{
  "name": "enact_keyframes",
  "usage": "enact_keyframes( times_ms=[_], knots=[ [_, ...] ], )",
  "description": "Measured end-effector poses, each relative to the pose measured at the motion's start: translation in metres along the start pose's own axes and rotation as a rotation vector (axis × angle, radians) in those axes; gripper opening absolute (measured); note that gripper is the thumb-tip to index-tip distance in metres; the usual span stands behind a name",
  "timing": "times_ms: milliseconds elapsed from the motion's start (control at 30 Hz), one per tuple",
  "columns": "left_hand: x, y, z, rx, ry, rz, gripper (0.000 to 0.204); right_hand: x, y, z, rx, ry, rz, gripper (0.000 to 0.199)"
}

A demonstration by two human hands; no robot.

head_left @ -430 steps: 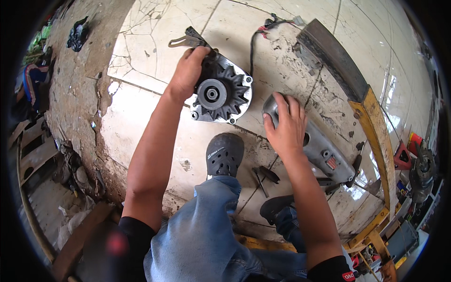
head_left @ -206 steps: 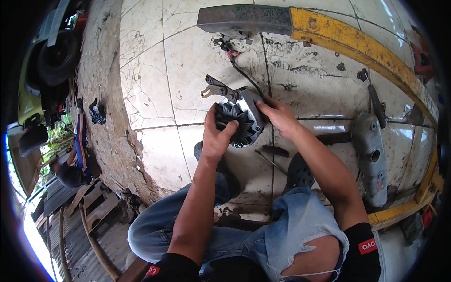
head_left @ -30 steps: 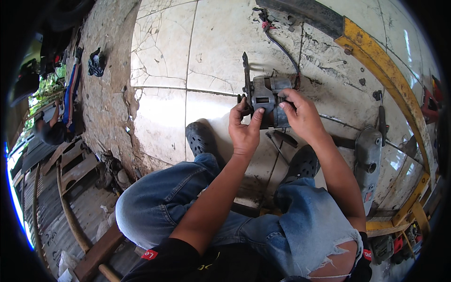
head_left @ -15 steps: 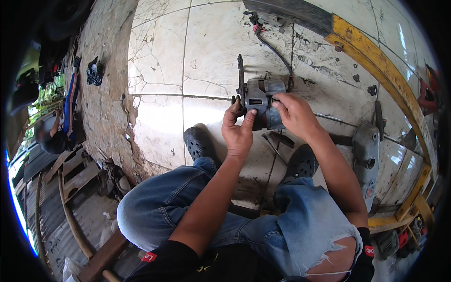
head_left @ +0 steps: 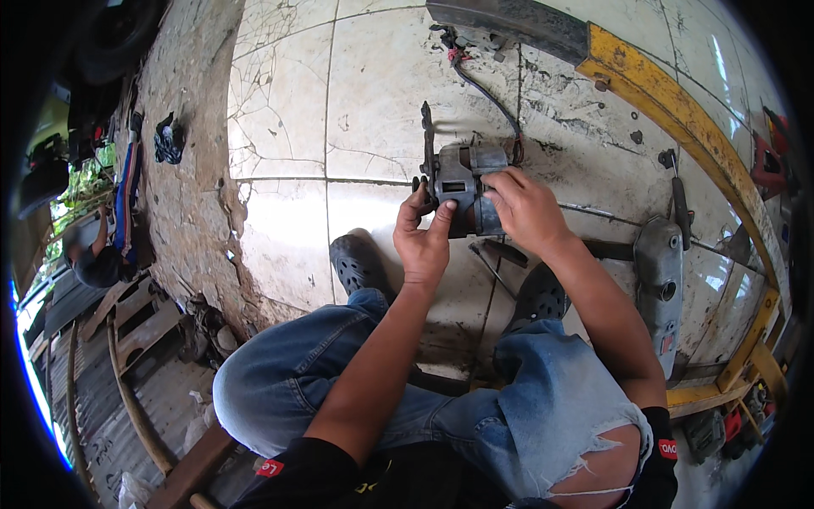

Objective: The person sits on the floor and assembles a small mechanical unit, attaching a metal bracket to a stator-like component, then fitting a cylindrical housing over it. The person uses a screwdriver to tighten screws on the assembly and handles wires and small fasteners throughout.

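On the tiled floor before me sits a grey metal alternator (head_left: 462, 188), a slotted round housing with a bracket arm (head_left: 427, 127) standing out from its left end. A black cable (head_left: 496, 99) runs from its far right side to a dark connector. My left hand (head_left: 425, 235) grips the left end, thumb on the near side of the housing and fingers curled by the bracket. At the right end my right hand (head_left: 527, 210) has its fingers pinched together against the casing. Its fingertips hide whatever small part may be between them.
A dark-handled tool (head_left: 502, 252) lies close below the alternator, between my shoes. To the right are a grey valve cover (head_left: 660, 276) and a black-handled tool (head_left: 680, 204). A yellow metal frame (head_left: 670, 89) curves around the right side. Another person (head_left: 96, 259) is at far left.
The whole view has shifted slightly, carrying the floor things a little left. My right fingers have shifted slightly on the casing; the left hand keeps its hold.
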State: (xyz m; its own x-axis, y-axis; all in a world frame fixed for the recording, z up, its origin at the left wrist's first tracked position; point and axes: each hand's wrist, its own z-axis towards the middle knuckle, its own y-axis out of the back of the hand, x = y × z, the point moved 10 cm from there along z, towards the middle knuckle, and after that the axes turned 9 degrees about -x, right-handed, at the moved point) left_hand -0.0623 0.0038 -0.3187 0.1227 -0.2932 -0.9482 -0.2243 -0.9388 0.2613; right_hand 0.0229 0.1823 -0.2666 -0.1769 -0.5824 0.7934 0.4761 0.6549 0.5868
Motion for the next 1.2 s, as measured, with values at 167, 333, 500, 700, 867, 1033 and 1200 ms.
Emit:
enact_keyframes(
  times_ms=[167,333,500,700,867,1033,1200],
  knots=[
    [-0.001,0.001,-0.001,-0.009,-0.015,0.022,0.042,-0.01,-0.005,0.004,0.088,-0.081,-0.084,0.015],
    [0.002,-0.001,0.0,0.001,0.019,-0.044,0.042,-0.008,0.001,0.005,0.029,-0.1,-0.021,0.017],
    [-0.003,-0.001,-0.001,-0.002,-0.011,-0.001,0.042,-0.002,0.006,0.003,-0.05,-0.013,-0.009,0.016],
    [-0.002,0.0,-0.001,-0.003,-0.008,0.028,0.043,-0.003,0.003,0.005,-0.002,0.007,-0.068,0.014],
    [-0.002,0.0,-0.001,0.006,0.011,-0.006,0.044,-0.008,-0.002,0.006,0.074,-0.048,-0.111,0.015],
    [-0.002,0.0,0.0,-0.007,-0.023,0.012,0.043,0.002,0.008,0.004,-0.063,0.02,-0.052,0.015],
    [-0.003,0.0,0.0,0.006,-0.004,0.024,0.043,0.0,0.006,0.004,-0.053,0.05,-0.07,0.015]
  ],
)
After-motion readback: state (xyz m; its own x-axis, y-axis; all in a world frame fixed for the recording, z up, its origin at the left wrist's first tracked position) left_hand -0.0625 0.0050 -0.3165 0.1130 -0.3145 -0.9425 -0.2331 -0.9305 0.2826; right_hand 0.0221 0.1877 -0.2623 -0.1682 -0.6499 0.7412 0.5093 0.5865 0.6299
